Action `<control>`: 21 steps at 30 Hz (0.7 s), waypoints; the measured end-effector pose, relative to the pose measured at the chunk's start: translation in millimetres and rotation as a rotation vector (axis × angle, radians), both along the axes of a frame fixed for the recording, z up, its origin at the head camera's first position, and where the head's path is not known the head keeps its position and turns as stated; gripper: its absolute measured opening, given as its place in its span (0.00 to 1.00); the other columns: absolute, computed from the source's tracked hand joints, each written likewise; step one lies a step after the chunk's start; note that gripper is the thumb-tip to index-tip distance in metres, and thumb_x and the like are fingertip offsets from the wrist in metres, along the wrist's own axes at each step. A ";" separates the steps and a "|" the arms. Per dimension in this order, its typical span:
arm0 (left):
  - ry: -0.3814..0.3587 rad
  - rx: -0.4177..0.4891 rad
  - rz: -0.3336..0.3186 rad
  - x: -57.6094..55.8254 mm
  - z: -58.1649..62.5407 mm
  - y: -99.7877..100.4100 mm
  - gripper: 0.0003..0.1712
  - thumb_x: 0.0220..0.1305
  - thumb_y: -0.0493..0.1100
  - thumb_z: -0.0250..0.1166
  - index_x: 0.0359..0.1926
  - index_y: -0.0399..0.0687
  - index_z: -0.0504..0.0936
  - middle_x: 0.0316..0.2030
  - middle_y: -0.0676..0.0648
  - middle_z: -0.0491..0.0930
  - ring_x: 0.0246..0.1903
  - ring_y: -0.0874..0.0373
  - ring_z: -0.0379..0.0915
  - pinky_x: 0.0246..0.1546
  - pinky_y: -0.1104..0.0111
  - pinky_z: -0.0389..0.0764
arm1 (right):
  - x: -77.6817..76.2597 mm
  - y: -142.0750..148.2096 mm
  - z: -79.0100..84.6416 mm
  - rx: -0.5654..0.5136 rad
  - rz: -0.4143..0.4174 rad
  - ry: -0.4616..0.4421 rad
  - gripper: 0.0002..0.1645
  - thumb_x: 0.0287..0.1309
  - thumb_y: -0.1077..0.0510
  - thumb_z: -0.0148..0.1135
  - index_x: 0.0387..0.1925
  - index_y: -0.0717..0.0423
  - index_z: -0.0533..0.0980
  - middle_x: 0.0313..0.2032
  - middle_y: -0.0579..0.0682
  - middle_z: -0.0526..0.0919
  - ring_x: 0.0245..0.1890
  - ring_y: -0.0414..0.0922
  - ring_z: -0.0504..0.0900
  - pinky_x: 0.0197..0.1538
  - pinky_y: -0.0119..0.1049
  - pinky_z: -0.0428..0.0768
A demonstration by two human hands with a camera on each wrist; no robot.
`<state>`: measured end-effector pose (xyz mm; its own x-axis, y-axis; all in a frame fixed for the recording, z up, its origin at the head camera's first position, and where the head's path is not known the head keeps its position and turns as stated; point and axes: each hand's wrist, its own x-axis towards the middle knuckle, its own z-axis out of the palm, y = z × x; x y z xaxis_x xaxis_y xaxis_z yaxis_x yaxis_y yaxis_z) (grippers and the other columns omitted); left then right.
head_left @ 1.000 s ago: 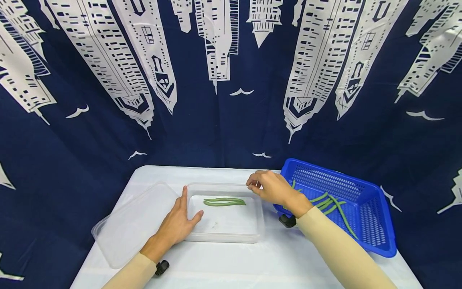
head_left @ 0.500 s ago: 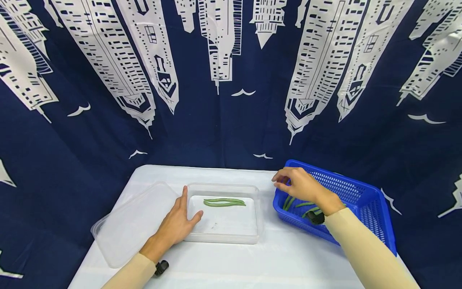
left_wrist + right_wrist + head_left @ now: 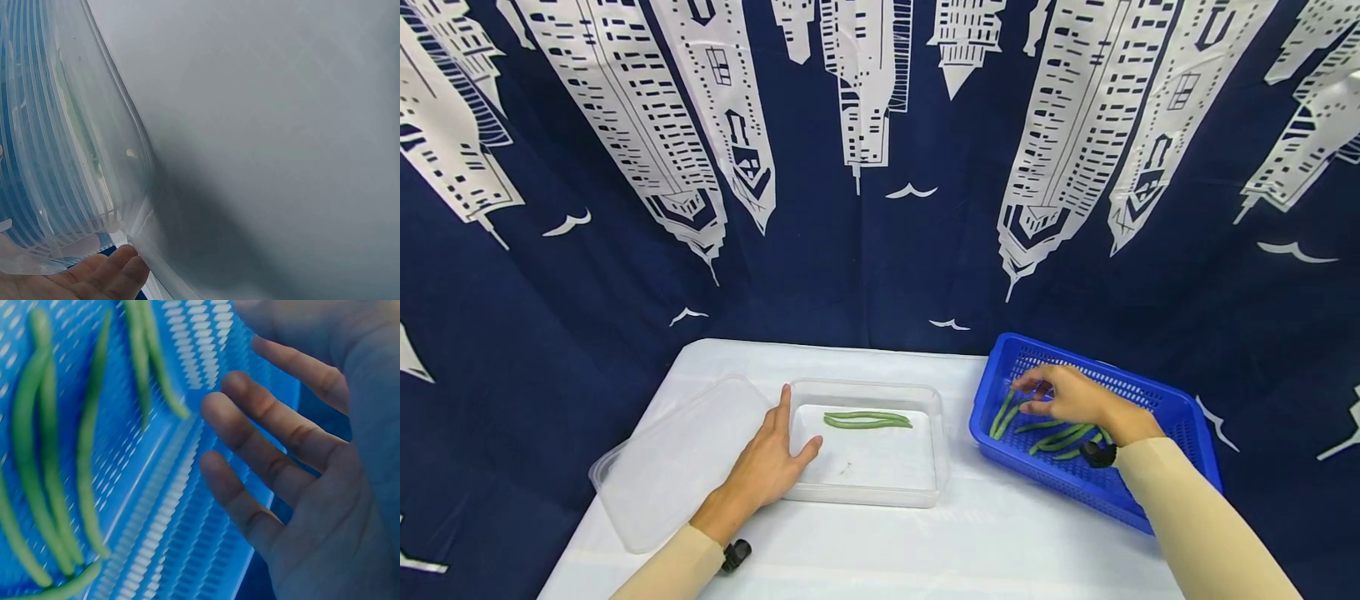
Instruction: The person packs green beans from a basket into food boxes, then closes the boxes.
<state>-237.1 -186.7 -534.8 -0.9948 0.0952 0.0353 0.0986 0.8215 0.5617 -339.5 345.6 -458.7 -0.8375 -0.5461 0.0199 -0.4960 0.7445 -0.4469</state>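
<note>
A clear plastic container (image 3: 880, 492) stands mid-table with green beans (image 3: 867, 420) lying side by side on its floor. My left hand (image 3: 765, 467) rests against its left side, thumb spread over the rim; the left wrist view shows fingertips (image 3: 128, 265) at the container's clear wall (image 3: 75, 125). My right hand (image 3: 1067, 396) hovers over a blue plastic basket (image 3: 1180, 433) at the right. In the right wrist view its fingers (image 3: 269, 469) are loosely bent and hold nothing, apart from the several green beans (image 3: 94, 444) in the basket.
A clear lid (image 3: 677, 467) lies flat on the white table (image 3: 1000, 550), left of the container and partly beneath or behind my left hand. Behind the table hangs a dark blue cloth (image 3: 820, 283) printed with white buildings.
My right hand has moved rightward from the container's far right corner to above the blue basket. My left hand has stayed at the container's left side.
</note>
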 end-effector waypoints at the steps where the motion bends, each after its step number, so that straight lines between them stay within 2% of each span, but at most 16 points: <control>1: 0.000 0.000 0.000 -0.1 0.0 0.0 0.64 0.86 0.67 0.64 0.97 0.44 0.35 0.87 0.27 0.65 0.83 0.29 0.71 0.81 0.36 0.77 | -0.3 4.6 -1.9 0.002 -0.002 -0.022 0.21 0.71 0.55 0.85 0.60 0.59 0.91 0.53 0.56 0.96 0.52 0.58 0.94 0.58 0.60 0.93; 5: 0.000 -0.004 0.003 -0.1 0.3 0.3 0.64 0.86 0.67 0.64 0.97 0.44 0.35 0.87 0.27 0.65 0.83 0.28 0.71 0.81 0.36 0.77 | -1.2 20.2 -8.5 0.024 -0.028 -0.101 0.25 0.70 0.54 0.85 0.62 0.60 0.90 0.60 0.60 0.95 0.59 0.67 0.93 0.64 0.69 0.90; 8: 0.002 -0.003 0.007 0.4 0.8 0.4 0.64 0.86 0.66 0.64 0.97 0.44 0.36 0.87 0.27 0.65 0.83 0.28 0.71 0.81 0.35 0.77 | -1.0 29.2 -12.3 0.055 -0.038 -0.121 0.27 0.68 0.53 0.86 0.63 0.60 0.90 0.61 0.59 0.95 0.64 0.70 0.91 0.69 0.74 0.86; 16: 0.007 -0.004 0.012 0.2 1.3 0.5 0.63 0.86 0.66 0.65 0.97 0.45 0.37 0.87 0.27 0.66 0.82 0.27 0.72 0.80 0.34 0.77 | -2.9 42.9 -25.1 0.103 -0.055 -0.115 0.25 0.64 0.53 0.88 0.59 0.57 0.92 0.61 0.61 0.94 0.66 0.68 0.89 0.72 0.76 0.82; 21: 0.003 -0.002 0.013 0.1 0.8 0.5 0.63 0.86 0.66 0.64 0.97 0.45 0.36 0.87 0.27 0.65 0.83 0.27 0.71 0.81 0.35 0.77 | -6.3 47.3 -35.3 0.104 -0.056 -0.113 0.20 0.63 0.55 0.88 0.55 0.53 0.94 0.58 0.58 0.96 0.62 0.64 0.90 0.68 0.72 0.85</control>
